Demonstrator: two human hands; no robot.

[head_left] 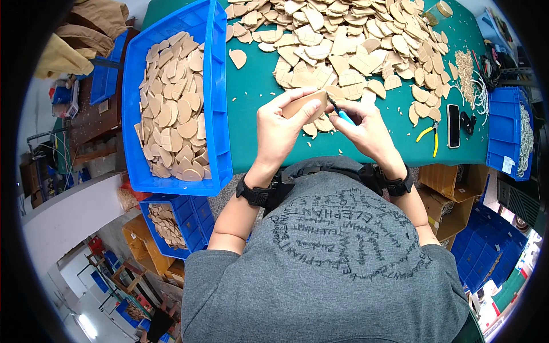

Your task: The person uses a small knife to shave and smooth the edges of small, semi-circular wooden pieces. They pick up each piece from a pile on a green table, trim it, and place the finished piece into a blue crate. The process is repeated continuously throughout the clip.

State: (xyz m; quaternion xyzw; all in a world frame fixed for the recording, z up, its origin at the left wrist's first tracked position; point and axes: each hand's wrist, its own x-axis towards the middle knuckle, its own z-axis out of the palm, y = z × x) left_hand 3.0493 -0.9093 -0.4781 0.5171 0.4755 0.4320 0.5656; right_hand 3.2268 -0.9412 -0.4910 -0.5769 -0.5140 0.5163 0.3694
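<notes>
My left hand (280, 120) is closed on a tan, flat, rounded piece (309, 108), thumb across its face and fingers behind it. My right hand (365, 128) grips blue-handled pliers (345, 117), partly hidden by the fingers. Their dark narrow head reaches the right edge of the held piece. Both hands are over the near part of the green table (251, 137). Beyond them spreads a big heap of similar tan half-round pieces (343, 51), some with scored lines. A few loose pieces lie just under the hands.
A blue bin (217, 114) full of tan pieces stands on the left; another bin (197, 220) is below it. To the right lie yellow-handled pliers (434, 140), a phone (453, 126), small sticks (465, 71) and a blue bin of pale cords (503, 126). A jar (439, 11) lies at the back.
</notes>
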